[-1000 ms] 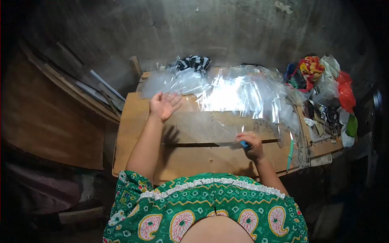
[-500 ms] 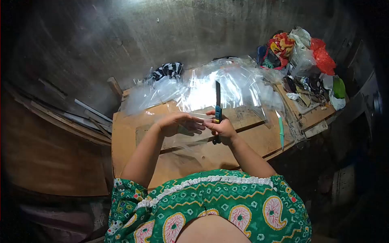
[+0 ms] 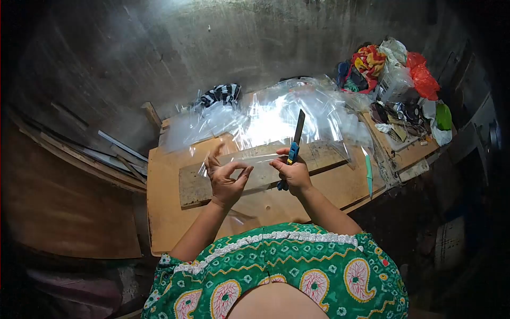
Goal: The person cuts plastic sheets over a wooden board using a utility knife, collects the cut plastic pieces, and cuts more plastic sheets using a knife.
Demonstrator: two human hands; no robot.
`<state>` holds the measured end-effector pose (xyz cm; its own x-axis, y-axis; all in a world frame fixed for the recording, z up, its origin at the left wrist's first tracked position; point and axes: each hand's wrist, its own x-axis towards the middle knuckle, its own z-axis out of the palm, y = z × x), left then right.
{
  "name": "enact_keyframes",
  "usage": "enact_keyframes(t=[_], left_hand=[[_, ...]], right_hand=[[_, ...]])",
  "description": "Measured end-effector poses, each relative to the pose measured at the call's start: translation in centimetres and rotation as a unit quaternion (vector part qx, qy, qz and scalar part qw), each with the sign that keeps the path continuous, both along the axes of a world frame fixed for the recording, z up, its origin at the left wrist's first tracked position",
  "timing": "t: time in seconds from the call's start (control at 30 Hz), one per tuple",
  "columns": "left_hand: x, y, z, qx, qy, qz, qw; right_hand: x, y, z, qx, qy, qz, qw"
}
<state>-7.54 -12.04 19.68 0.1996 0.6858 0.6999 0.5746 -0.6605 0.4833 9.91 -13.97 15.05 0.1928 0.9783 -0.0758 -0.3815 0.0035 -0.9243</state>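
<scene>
Tipped upright since half a second ago, the left hand (image 3: 227, 183) curls thumb toward forefinger; I can't tell whether it grips the clear film (image 3: 259, 159) spanning over to the right hand (image 3: 295, 174). That one clasps a blue-handled cutter (image 3: 293, 152), blade toward one o'clock. Glossy sheets (image 3: 273, 119) lie at twelve o'clock, a green knife (image 3: 369, 175) at three.

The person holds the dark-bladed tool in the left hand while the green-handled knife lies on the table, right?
Wrong hand: the head view shows the dark-bladed tool in the right hand. The green-handled knife does lie on the table.
</scene>
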Motion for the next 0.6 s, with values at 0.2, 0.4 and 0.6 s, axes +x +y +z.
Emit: enact_keyframes(t=[0.2,0.4,0.6], left_hand=[[0.3,1.5,-2.1,-0.096,-0.103,-0.155,0.978],[1.1,2.0,-3.5,-0.074,-0.117,-0.154,0.978],[1.3,1.8,-3.0,-0.044,-0.08,-0.138,0.986]], right_hand=[[0.7,0.4,0.1,0.065,-0.126,-0.051,0.989],[2.2,0.9,3.2,0.261,-0.484,-0.011,0.835],[1.9,2.2,3.8,0.265,-0.553,0.055,0.788]])
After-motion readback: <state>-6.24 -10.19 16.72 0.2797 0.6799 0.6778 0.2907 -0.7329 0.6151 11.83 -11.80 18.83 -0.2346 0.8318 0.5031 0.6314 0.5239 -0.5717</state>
